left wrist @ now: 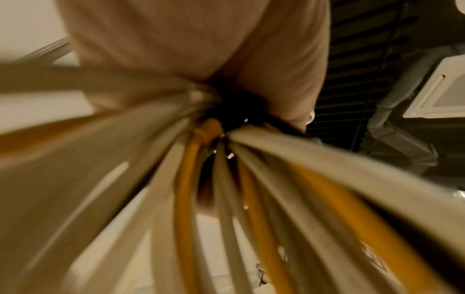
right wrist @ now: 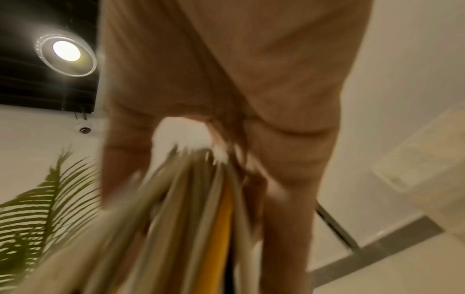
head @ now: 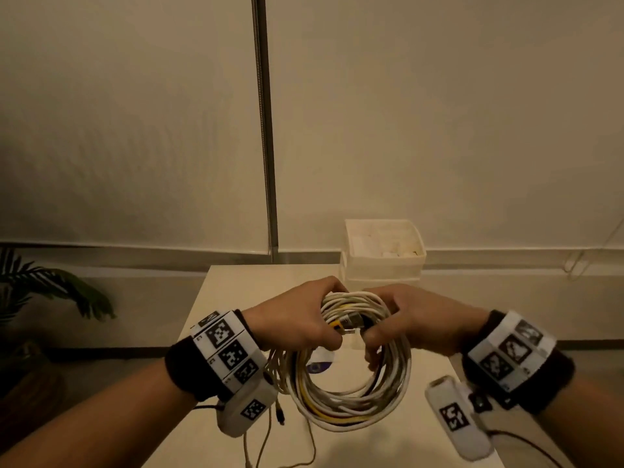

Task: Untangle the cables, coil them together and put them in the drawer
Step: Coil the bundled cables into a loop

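Near edge of the white table: a thin tan cord trails loose across it, left of centre. Above the table, held in the air, a coil of cables, mostly white loops with one yellow strand, hangs from both hands. Left hand grips the coil's top left, fingers curled round the bundle. Right hand grips the top right, fingers wrapped through the loops. Between the two hands a metal plug on a yellow end lies across the strands. Wrist views blurred; cables fan out from closed fingers. Far right of the table: white drawer unit, top compartment open upward. Far left, a palm plant
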